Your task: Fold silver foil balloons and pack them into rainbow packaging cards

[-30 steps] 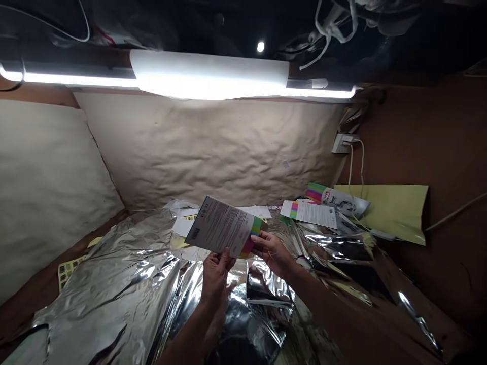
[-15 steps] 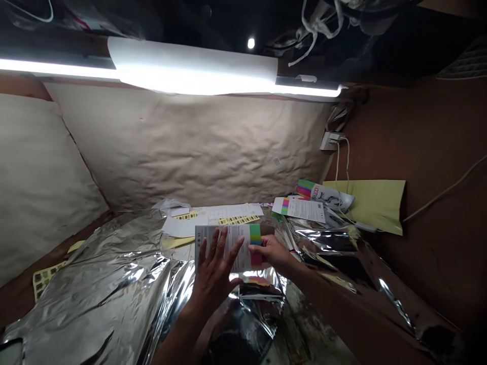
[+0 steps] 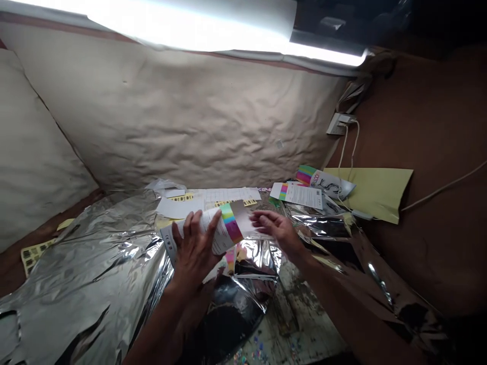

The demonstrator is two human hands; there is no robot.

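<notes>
My left hand [image 3: 194,251] lies with fingers spread over a printed card [image 3: 222,230] that has a rainbow stripe near one end, and curls it over a crinkled silver foil sheet [image 3: 95,263]. My right hand [image 3: 276,229] is at the card's right end, fingers bent, pinching its white edge. The card is bent into a curve between the two hands, just above the foil.
Two more striped cards [image 3: 300,193] and a yellow sheet [image 3: 375,192] lie at the right by the wall. White papers and yellow label strips [image 3: 205,198] sit behind the hands. A wall socket with a white cable [image 3: 342,126] hangs at right. Brown paper covers the back wall.
The card went from held up flat to lowered and curled under my left hand, and my right hand shifted to its right edge. The view tilted downward.
</notes>
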